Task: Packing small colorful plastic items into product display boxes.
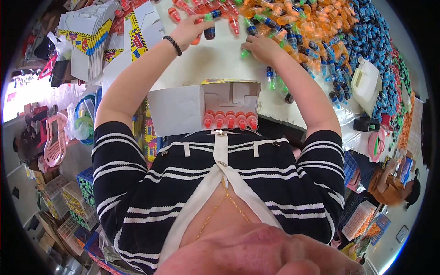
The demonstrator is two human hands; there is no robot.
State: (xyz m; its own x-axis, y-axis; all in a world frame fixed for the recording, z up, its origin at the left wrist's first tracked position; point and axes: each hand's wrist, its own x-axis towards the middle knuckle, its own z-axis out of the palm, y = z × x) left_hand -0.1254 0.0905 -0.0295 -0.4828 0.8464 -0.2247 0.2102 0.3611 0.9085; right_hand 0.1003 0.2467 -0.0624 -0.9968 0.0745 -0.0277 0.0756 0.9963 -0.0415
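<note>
The blue-labelled bottle (212, 15) is toward the tabletop's (192, 64) far edge, its end pinched by our left hand (190, 31); a firm hold should keep it from rolling. Our right hand (264, 48) curls by a green bottle (245, 53), its grip unclear to us, and we should reach without nudging the open box (211, 97) at the near edge.

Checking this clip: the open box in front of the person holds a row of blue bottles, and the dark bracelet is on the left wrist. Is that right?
Not quite: the bottles in the open box are red, as the head view shows. The dark bracelet is on the left wrist.
</note>
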